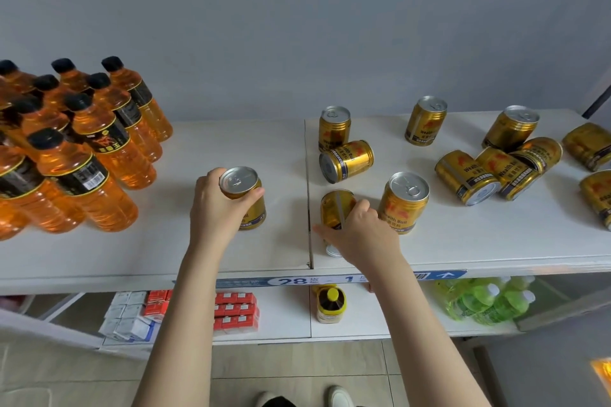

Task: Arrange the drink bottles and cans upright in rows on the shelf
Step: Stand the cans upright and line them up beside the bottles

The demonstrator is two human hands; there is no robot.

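Observation:
My left hand (220, 205) grips an upright gold can (244, 196) standing on the white shelf (231, 142), just left of the shelf seam. My right hand (358, 233) is closed around a gold can (335, 208) lying on its side near the front edge, right of the seam. An upright gold can (404, 201) stands beside that hand. Further back, one can stands (334, 127) with another lying in front of it (347, 160). Upright cans (426, 120) (510, 127) stand at the back right, beside a pile of toppled cans (496, 172). Orange bottles (82, 155) with black caps stand in rows at the left.
More toppled cans (591, 145) lie at the far right edge. A lower shelf holds red and white boxes (234, 311), a yellow-capped bottle (331, 304) and green bottles (489, 304). A price strip (297, 281) runs along the shelf front. A grey wall backs the shelf.

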